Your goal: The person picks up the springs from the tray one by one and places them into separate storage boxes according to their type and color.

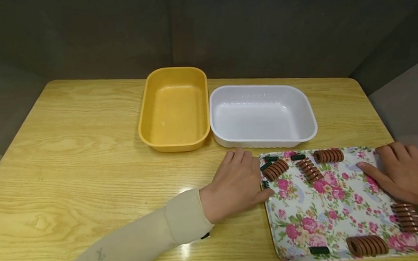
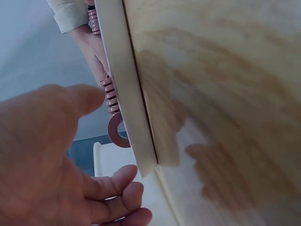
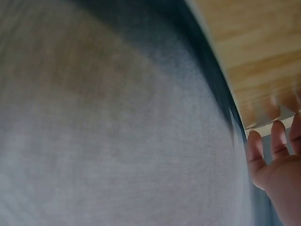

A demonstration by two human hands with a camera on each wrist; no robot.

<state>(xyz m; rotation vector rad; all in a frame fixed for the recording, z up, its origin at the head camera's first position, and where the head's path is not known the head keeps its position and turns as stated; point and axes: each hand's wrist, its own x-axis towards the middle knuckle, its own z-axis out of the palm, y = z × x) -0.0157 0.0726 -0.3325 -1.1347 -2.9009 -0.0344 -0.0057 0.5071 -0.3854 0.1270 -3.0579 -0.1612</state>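
A floral tray [image 1: 302,215] lies at the right front of the table, with several brown coil springs [image 1: 367,246] and smaller dark green springs [image 1: 319,250] scattered on it. My left hand [image 1: 236,183] grips its left edge, thumb over the rim beside a brown spring [image 1: 275,170]. In the left wrist view, that hand's fingers [image 2: 124,176] bend at the pale tray side [image 2: 120,75]. On the opposite edge my right hand [image 1: 404,173] holds the tray, thumb lying on the printed surface. The right wrist view shows its fingertips [image 3: 278,129] against the tray's edge; its thumb is hidden there.
Behind the tray stands a white basin [image 1: 260,117], side by side with a yellow basin [image 1: 177,108]. Both have raised walls and rest on the wood-grain table [image 1: 75,169]. A dark partition [image 1: 261,32] rises along the table's back edge.
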